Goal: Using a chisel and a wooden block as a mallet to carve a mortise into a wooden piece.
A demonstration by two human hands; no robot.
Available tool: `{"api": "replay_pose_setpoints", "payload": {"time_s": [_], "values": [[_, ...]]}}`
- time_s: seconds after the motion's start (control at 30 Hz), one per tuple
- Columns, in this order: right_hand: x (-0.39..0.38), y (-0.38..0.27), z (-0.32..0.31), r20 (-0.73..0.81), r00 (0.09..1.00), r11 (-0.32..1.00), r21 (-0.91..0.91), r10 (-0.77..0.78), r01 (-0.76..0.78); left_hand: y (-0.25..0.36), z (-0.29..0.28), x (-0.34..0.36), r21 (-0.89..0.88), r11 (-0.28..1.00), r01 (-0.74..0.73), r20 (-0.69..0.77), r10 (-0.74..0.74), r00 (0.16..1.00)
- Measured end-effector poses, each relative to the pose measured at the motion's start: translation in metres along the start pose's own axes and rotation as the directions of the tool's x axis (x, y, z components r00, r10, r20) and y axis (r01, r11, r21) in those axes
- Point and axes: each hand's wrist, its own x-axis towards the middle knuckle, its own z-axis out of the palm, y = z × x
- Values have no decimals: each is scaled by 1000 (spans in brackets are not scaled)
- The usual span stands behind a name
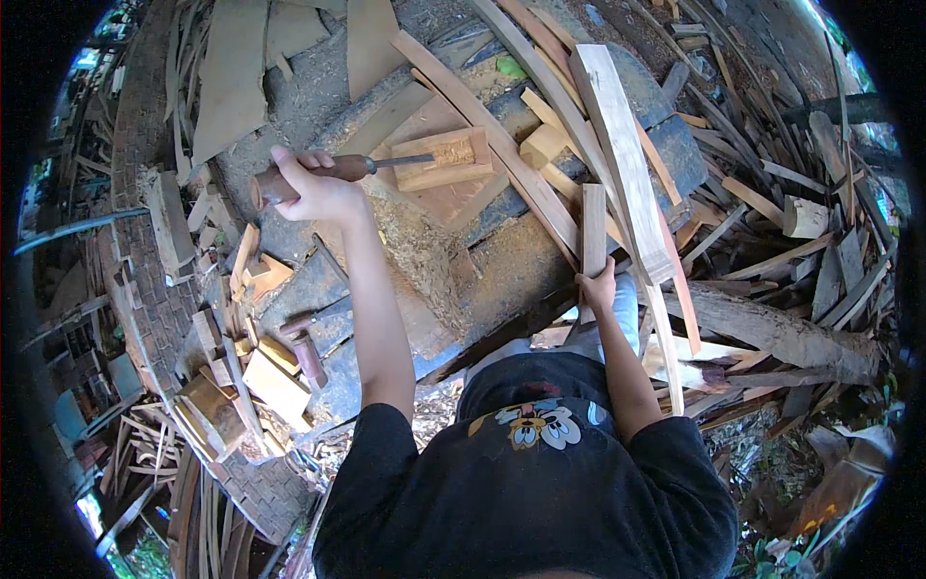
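Observation:
My left hand (313,190) is closed around the wooden handle of a chisel (405,159). Its metal blade points right, the tip over the end of a small light wooden block (444,177) with a hollow cut in its top and shavings inside. Whether the tip touches the wood is hard to tell. Beneath that block lies a flat reddish board (424,121). Close to the bench's near edge, my right hand (598,288) grips the lower end of a straight rectangular wooden bar (593,227), which points away from me.
Sawdust (424,251) covers much of the dark workbench (511,246). Long planks and a thick squared beam (617,145) run along its right side. A mallet (307,357) and wood offcuts (275,386) lie at left. Scrap wood (781,328) piles up beyond the right edge.

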Motion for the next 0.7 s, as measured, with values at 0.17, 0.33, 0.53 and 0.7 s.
{"api": "replay_pose_setpoints", "payload": {"time_s": [0.17,0.33,0.53,0.7], "values": [[2,1,1,17,1000,1000,-20,12,-12,0,-3,-8,-41,999,5,169,2,986],[0,-3,-1,16,1000,1000,-26,14,-13,-3,-6,-7,-170,982,86,340,-23,940],[0,-1,-3,9,1000,1000,-17,0,1,-6,5,-4,-33,999,-11,227,18,974],[-10,-28,-15,12,1000,999,-31,-5,5,-15,1,8,-1,999,-49,166,49,985]]}}
